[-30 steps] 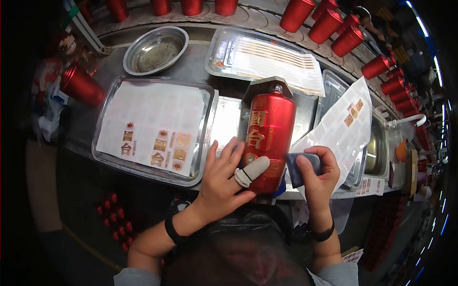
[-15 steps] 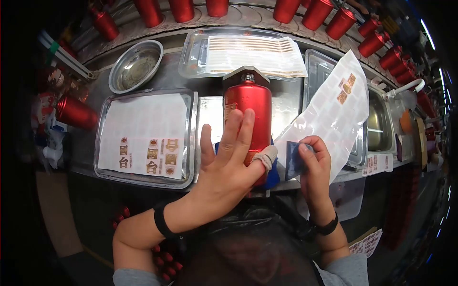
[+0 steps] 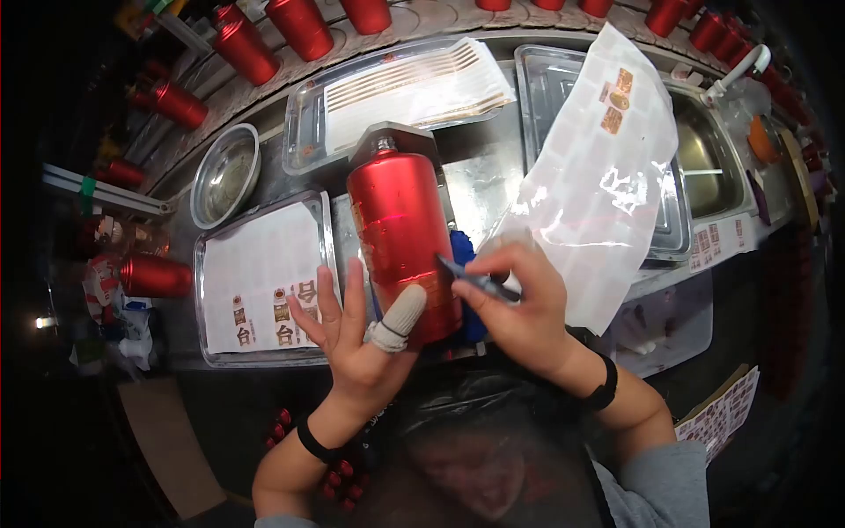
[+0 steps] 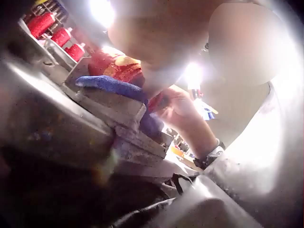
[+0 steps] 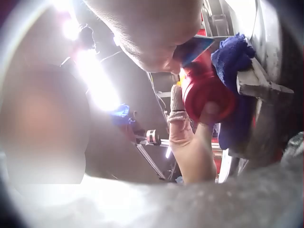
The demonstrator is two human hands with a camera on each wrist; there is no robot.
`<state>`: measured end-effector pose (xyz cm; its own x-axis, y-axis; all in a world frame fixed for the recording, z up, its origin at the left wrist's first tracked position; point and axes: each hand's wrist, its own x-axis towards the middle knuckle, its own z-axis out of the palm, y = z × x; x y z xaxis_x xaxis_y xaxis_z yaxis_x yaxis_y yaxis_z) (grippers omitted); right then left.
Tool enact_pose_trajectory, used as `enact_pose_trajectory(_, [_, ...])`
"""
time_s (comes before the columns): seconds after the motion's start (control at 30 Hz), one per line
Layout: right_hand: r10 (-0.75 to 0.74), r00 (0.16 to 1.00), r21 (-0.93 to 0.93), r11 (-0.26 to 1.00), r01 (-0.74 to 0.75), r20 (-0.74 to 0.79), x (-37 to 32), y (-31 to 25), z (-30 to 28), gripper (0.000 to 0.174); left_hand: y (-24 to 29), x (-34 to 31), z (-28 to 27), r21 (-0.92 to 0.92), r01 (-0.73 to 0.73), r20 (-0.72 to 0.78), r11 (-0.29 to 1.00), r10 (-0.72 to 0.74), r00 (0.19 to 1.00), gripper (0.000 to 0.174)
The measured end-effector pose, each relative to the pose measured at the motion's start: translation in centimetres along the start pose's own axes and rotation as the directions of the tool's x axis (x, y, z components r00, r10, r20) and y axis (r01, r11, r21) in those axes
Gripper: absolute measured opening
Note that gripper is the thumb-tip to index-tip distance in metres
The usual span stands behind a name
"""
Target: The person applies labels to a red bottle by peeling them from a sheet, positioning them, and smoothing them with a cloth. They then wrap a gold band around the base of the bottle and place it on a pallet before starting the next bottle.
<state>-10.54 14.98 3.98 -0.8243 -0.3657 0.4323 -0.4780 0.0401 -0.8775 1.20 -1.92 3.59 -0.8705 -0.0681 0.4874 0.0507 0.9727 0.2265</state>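
Note:
A red bottle point(image 3: 405, 238), gold characters on its left side, lies tilted on a support with its neck pointing away. My left hand point(image 3: 361, 356) touches its lower end: the covered index finger rests on the surface, the other fingers spread to the left. In the right wrist view, the left thumb lies against the round base of the bottle point(image 5: 206, 97). My right hand point(image 3: 524, 304) pinches a thin, dark blue flat piece point(image 3: 475, 280), its tip at the bottle's right side. Blue cloth point(image 3: 466, 251) shows beside the bottle.
At left are a tray point(image 3: 201, 295) with a label sheet and a metal bowl point(image 3: 226, 174). Behind stands a tray of striped sheets point(image 3: 414, 88). A large translucent sheet point(image 3: 590, 202) covers part of a right-hand tray, near a sink point(image 3: 704, 176). Red bottles line the back.
The bottle has turned, its gold characters now further round to the left. My left hand has lowered to its bottom end. The right hand has brought the blue piece against its right side.

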Motion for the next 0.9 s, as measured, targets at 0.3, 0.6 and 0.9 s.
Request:
enact_pose_trajectory(0.3, [0.04, 0.999, 0.014, 0.999, -0.04, -0.003, 0.1, -1.2, -1.4, 0.018, -0.5, -2.5, 1.4, -0.125, 0.043, -0.151, 0.991, -0.062, 0.987, 0.056])
enact_pose_trajectory(0.6, [0.233, 0.962, 0.028, 0.97, -0.24, 0.144, -1.8, -2.1, -2.2, 0.021, -0.1, -2.3, 1.0, -0.098, -0.114, -0.168, 0.989, 0.096, 0.981, 0.038])
enact_pose_trajectory(0.9, [-0.012, 0.998, -0.101, 0.995, 0.019, 0.065, -0.3, -2.7, 0.1, 0.021, -1.2, -3.1, 1.7, -0.501, 0.178, -0.028, 0.847, -0.222, 0.975, 0.067])
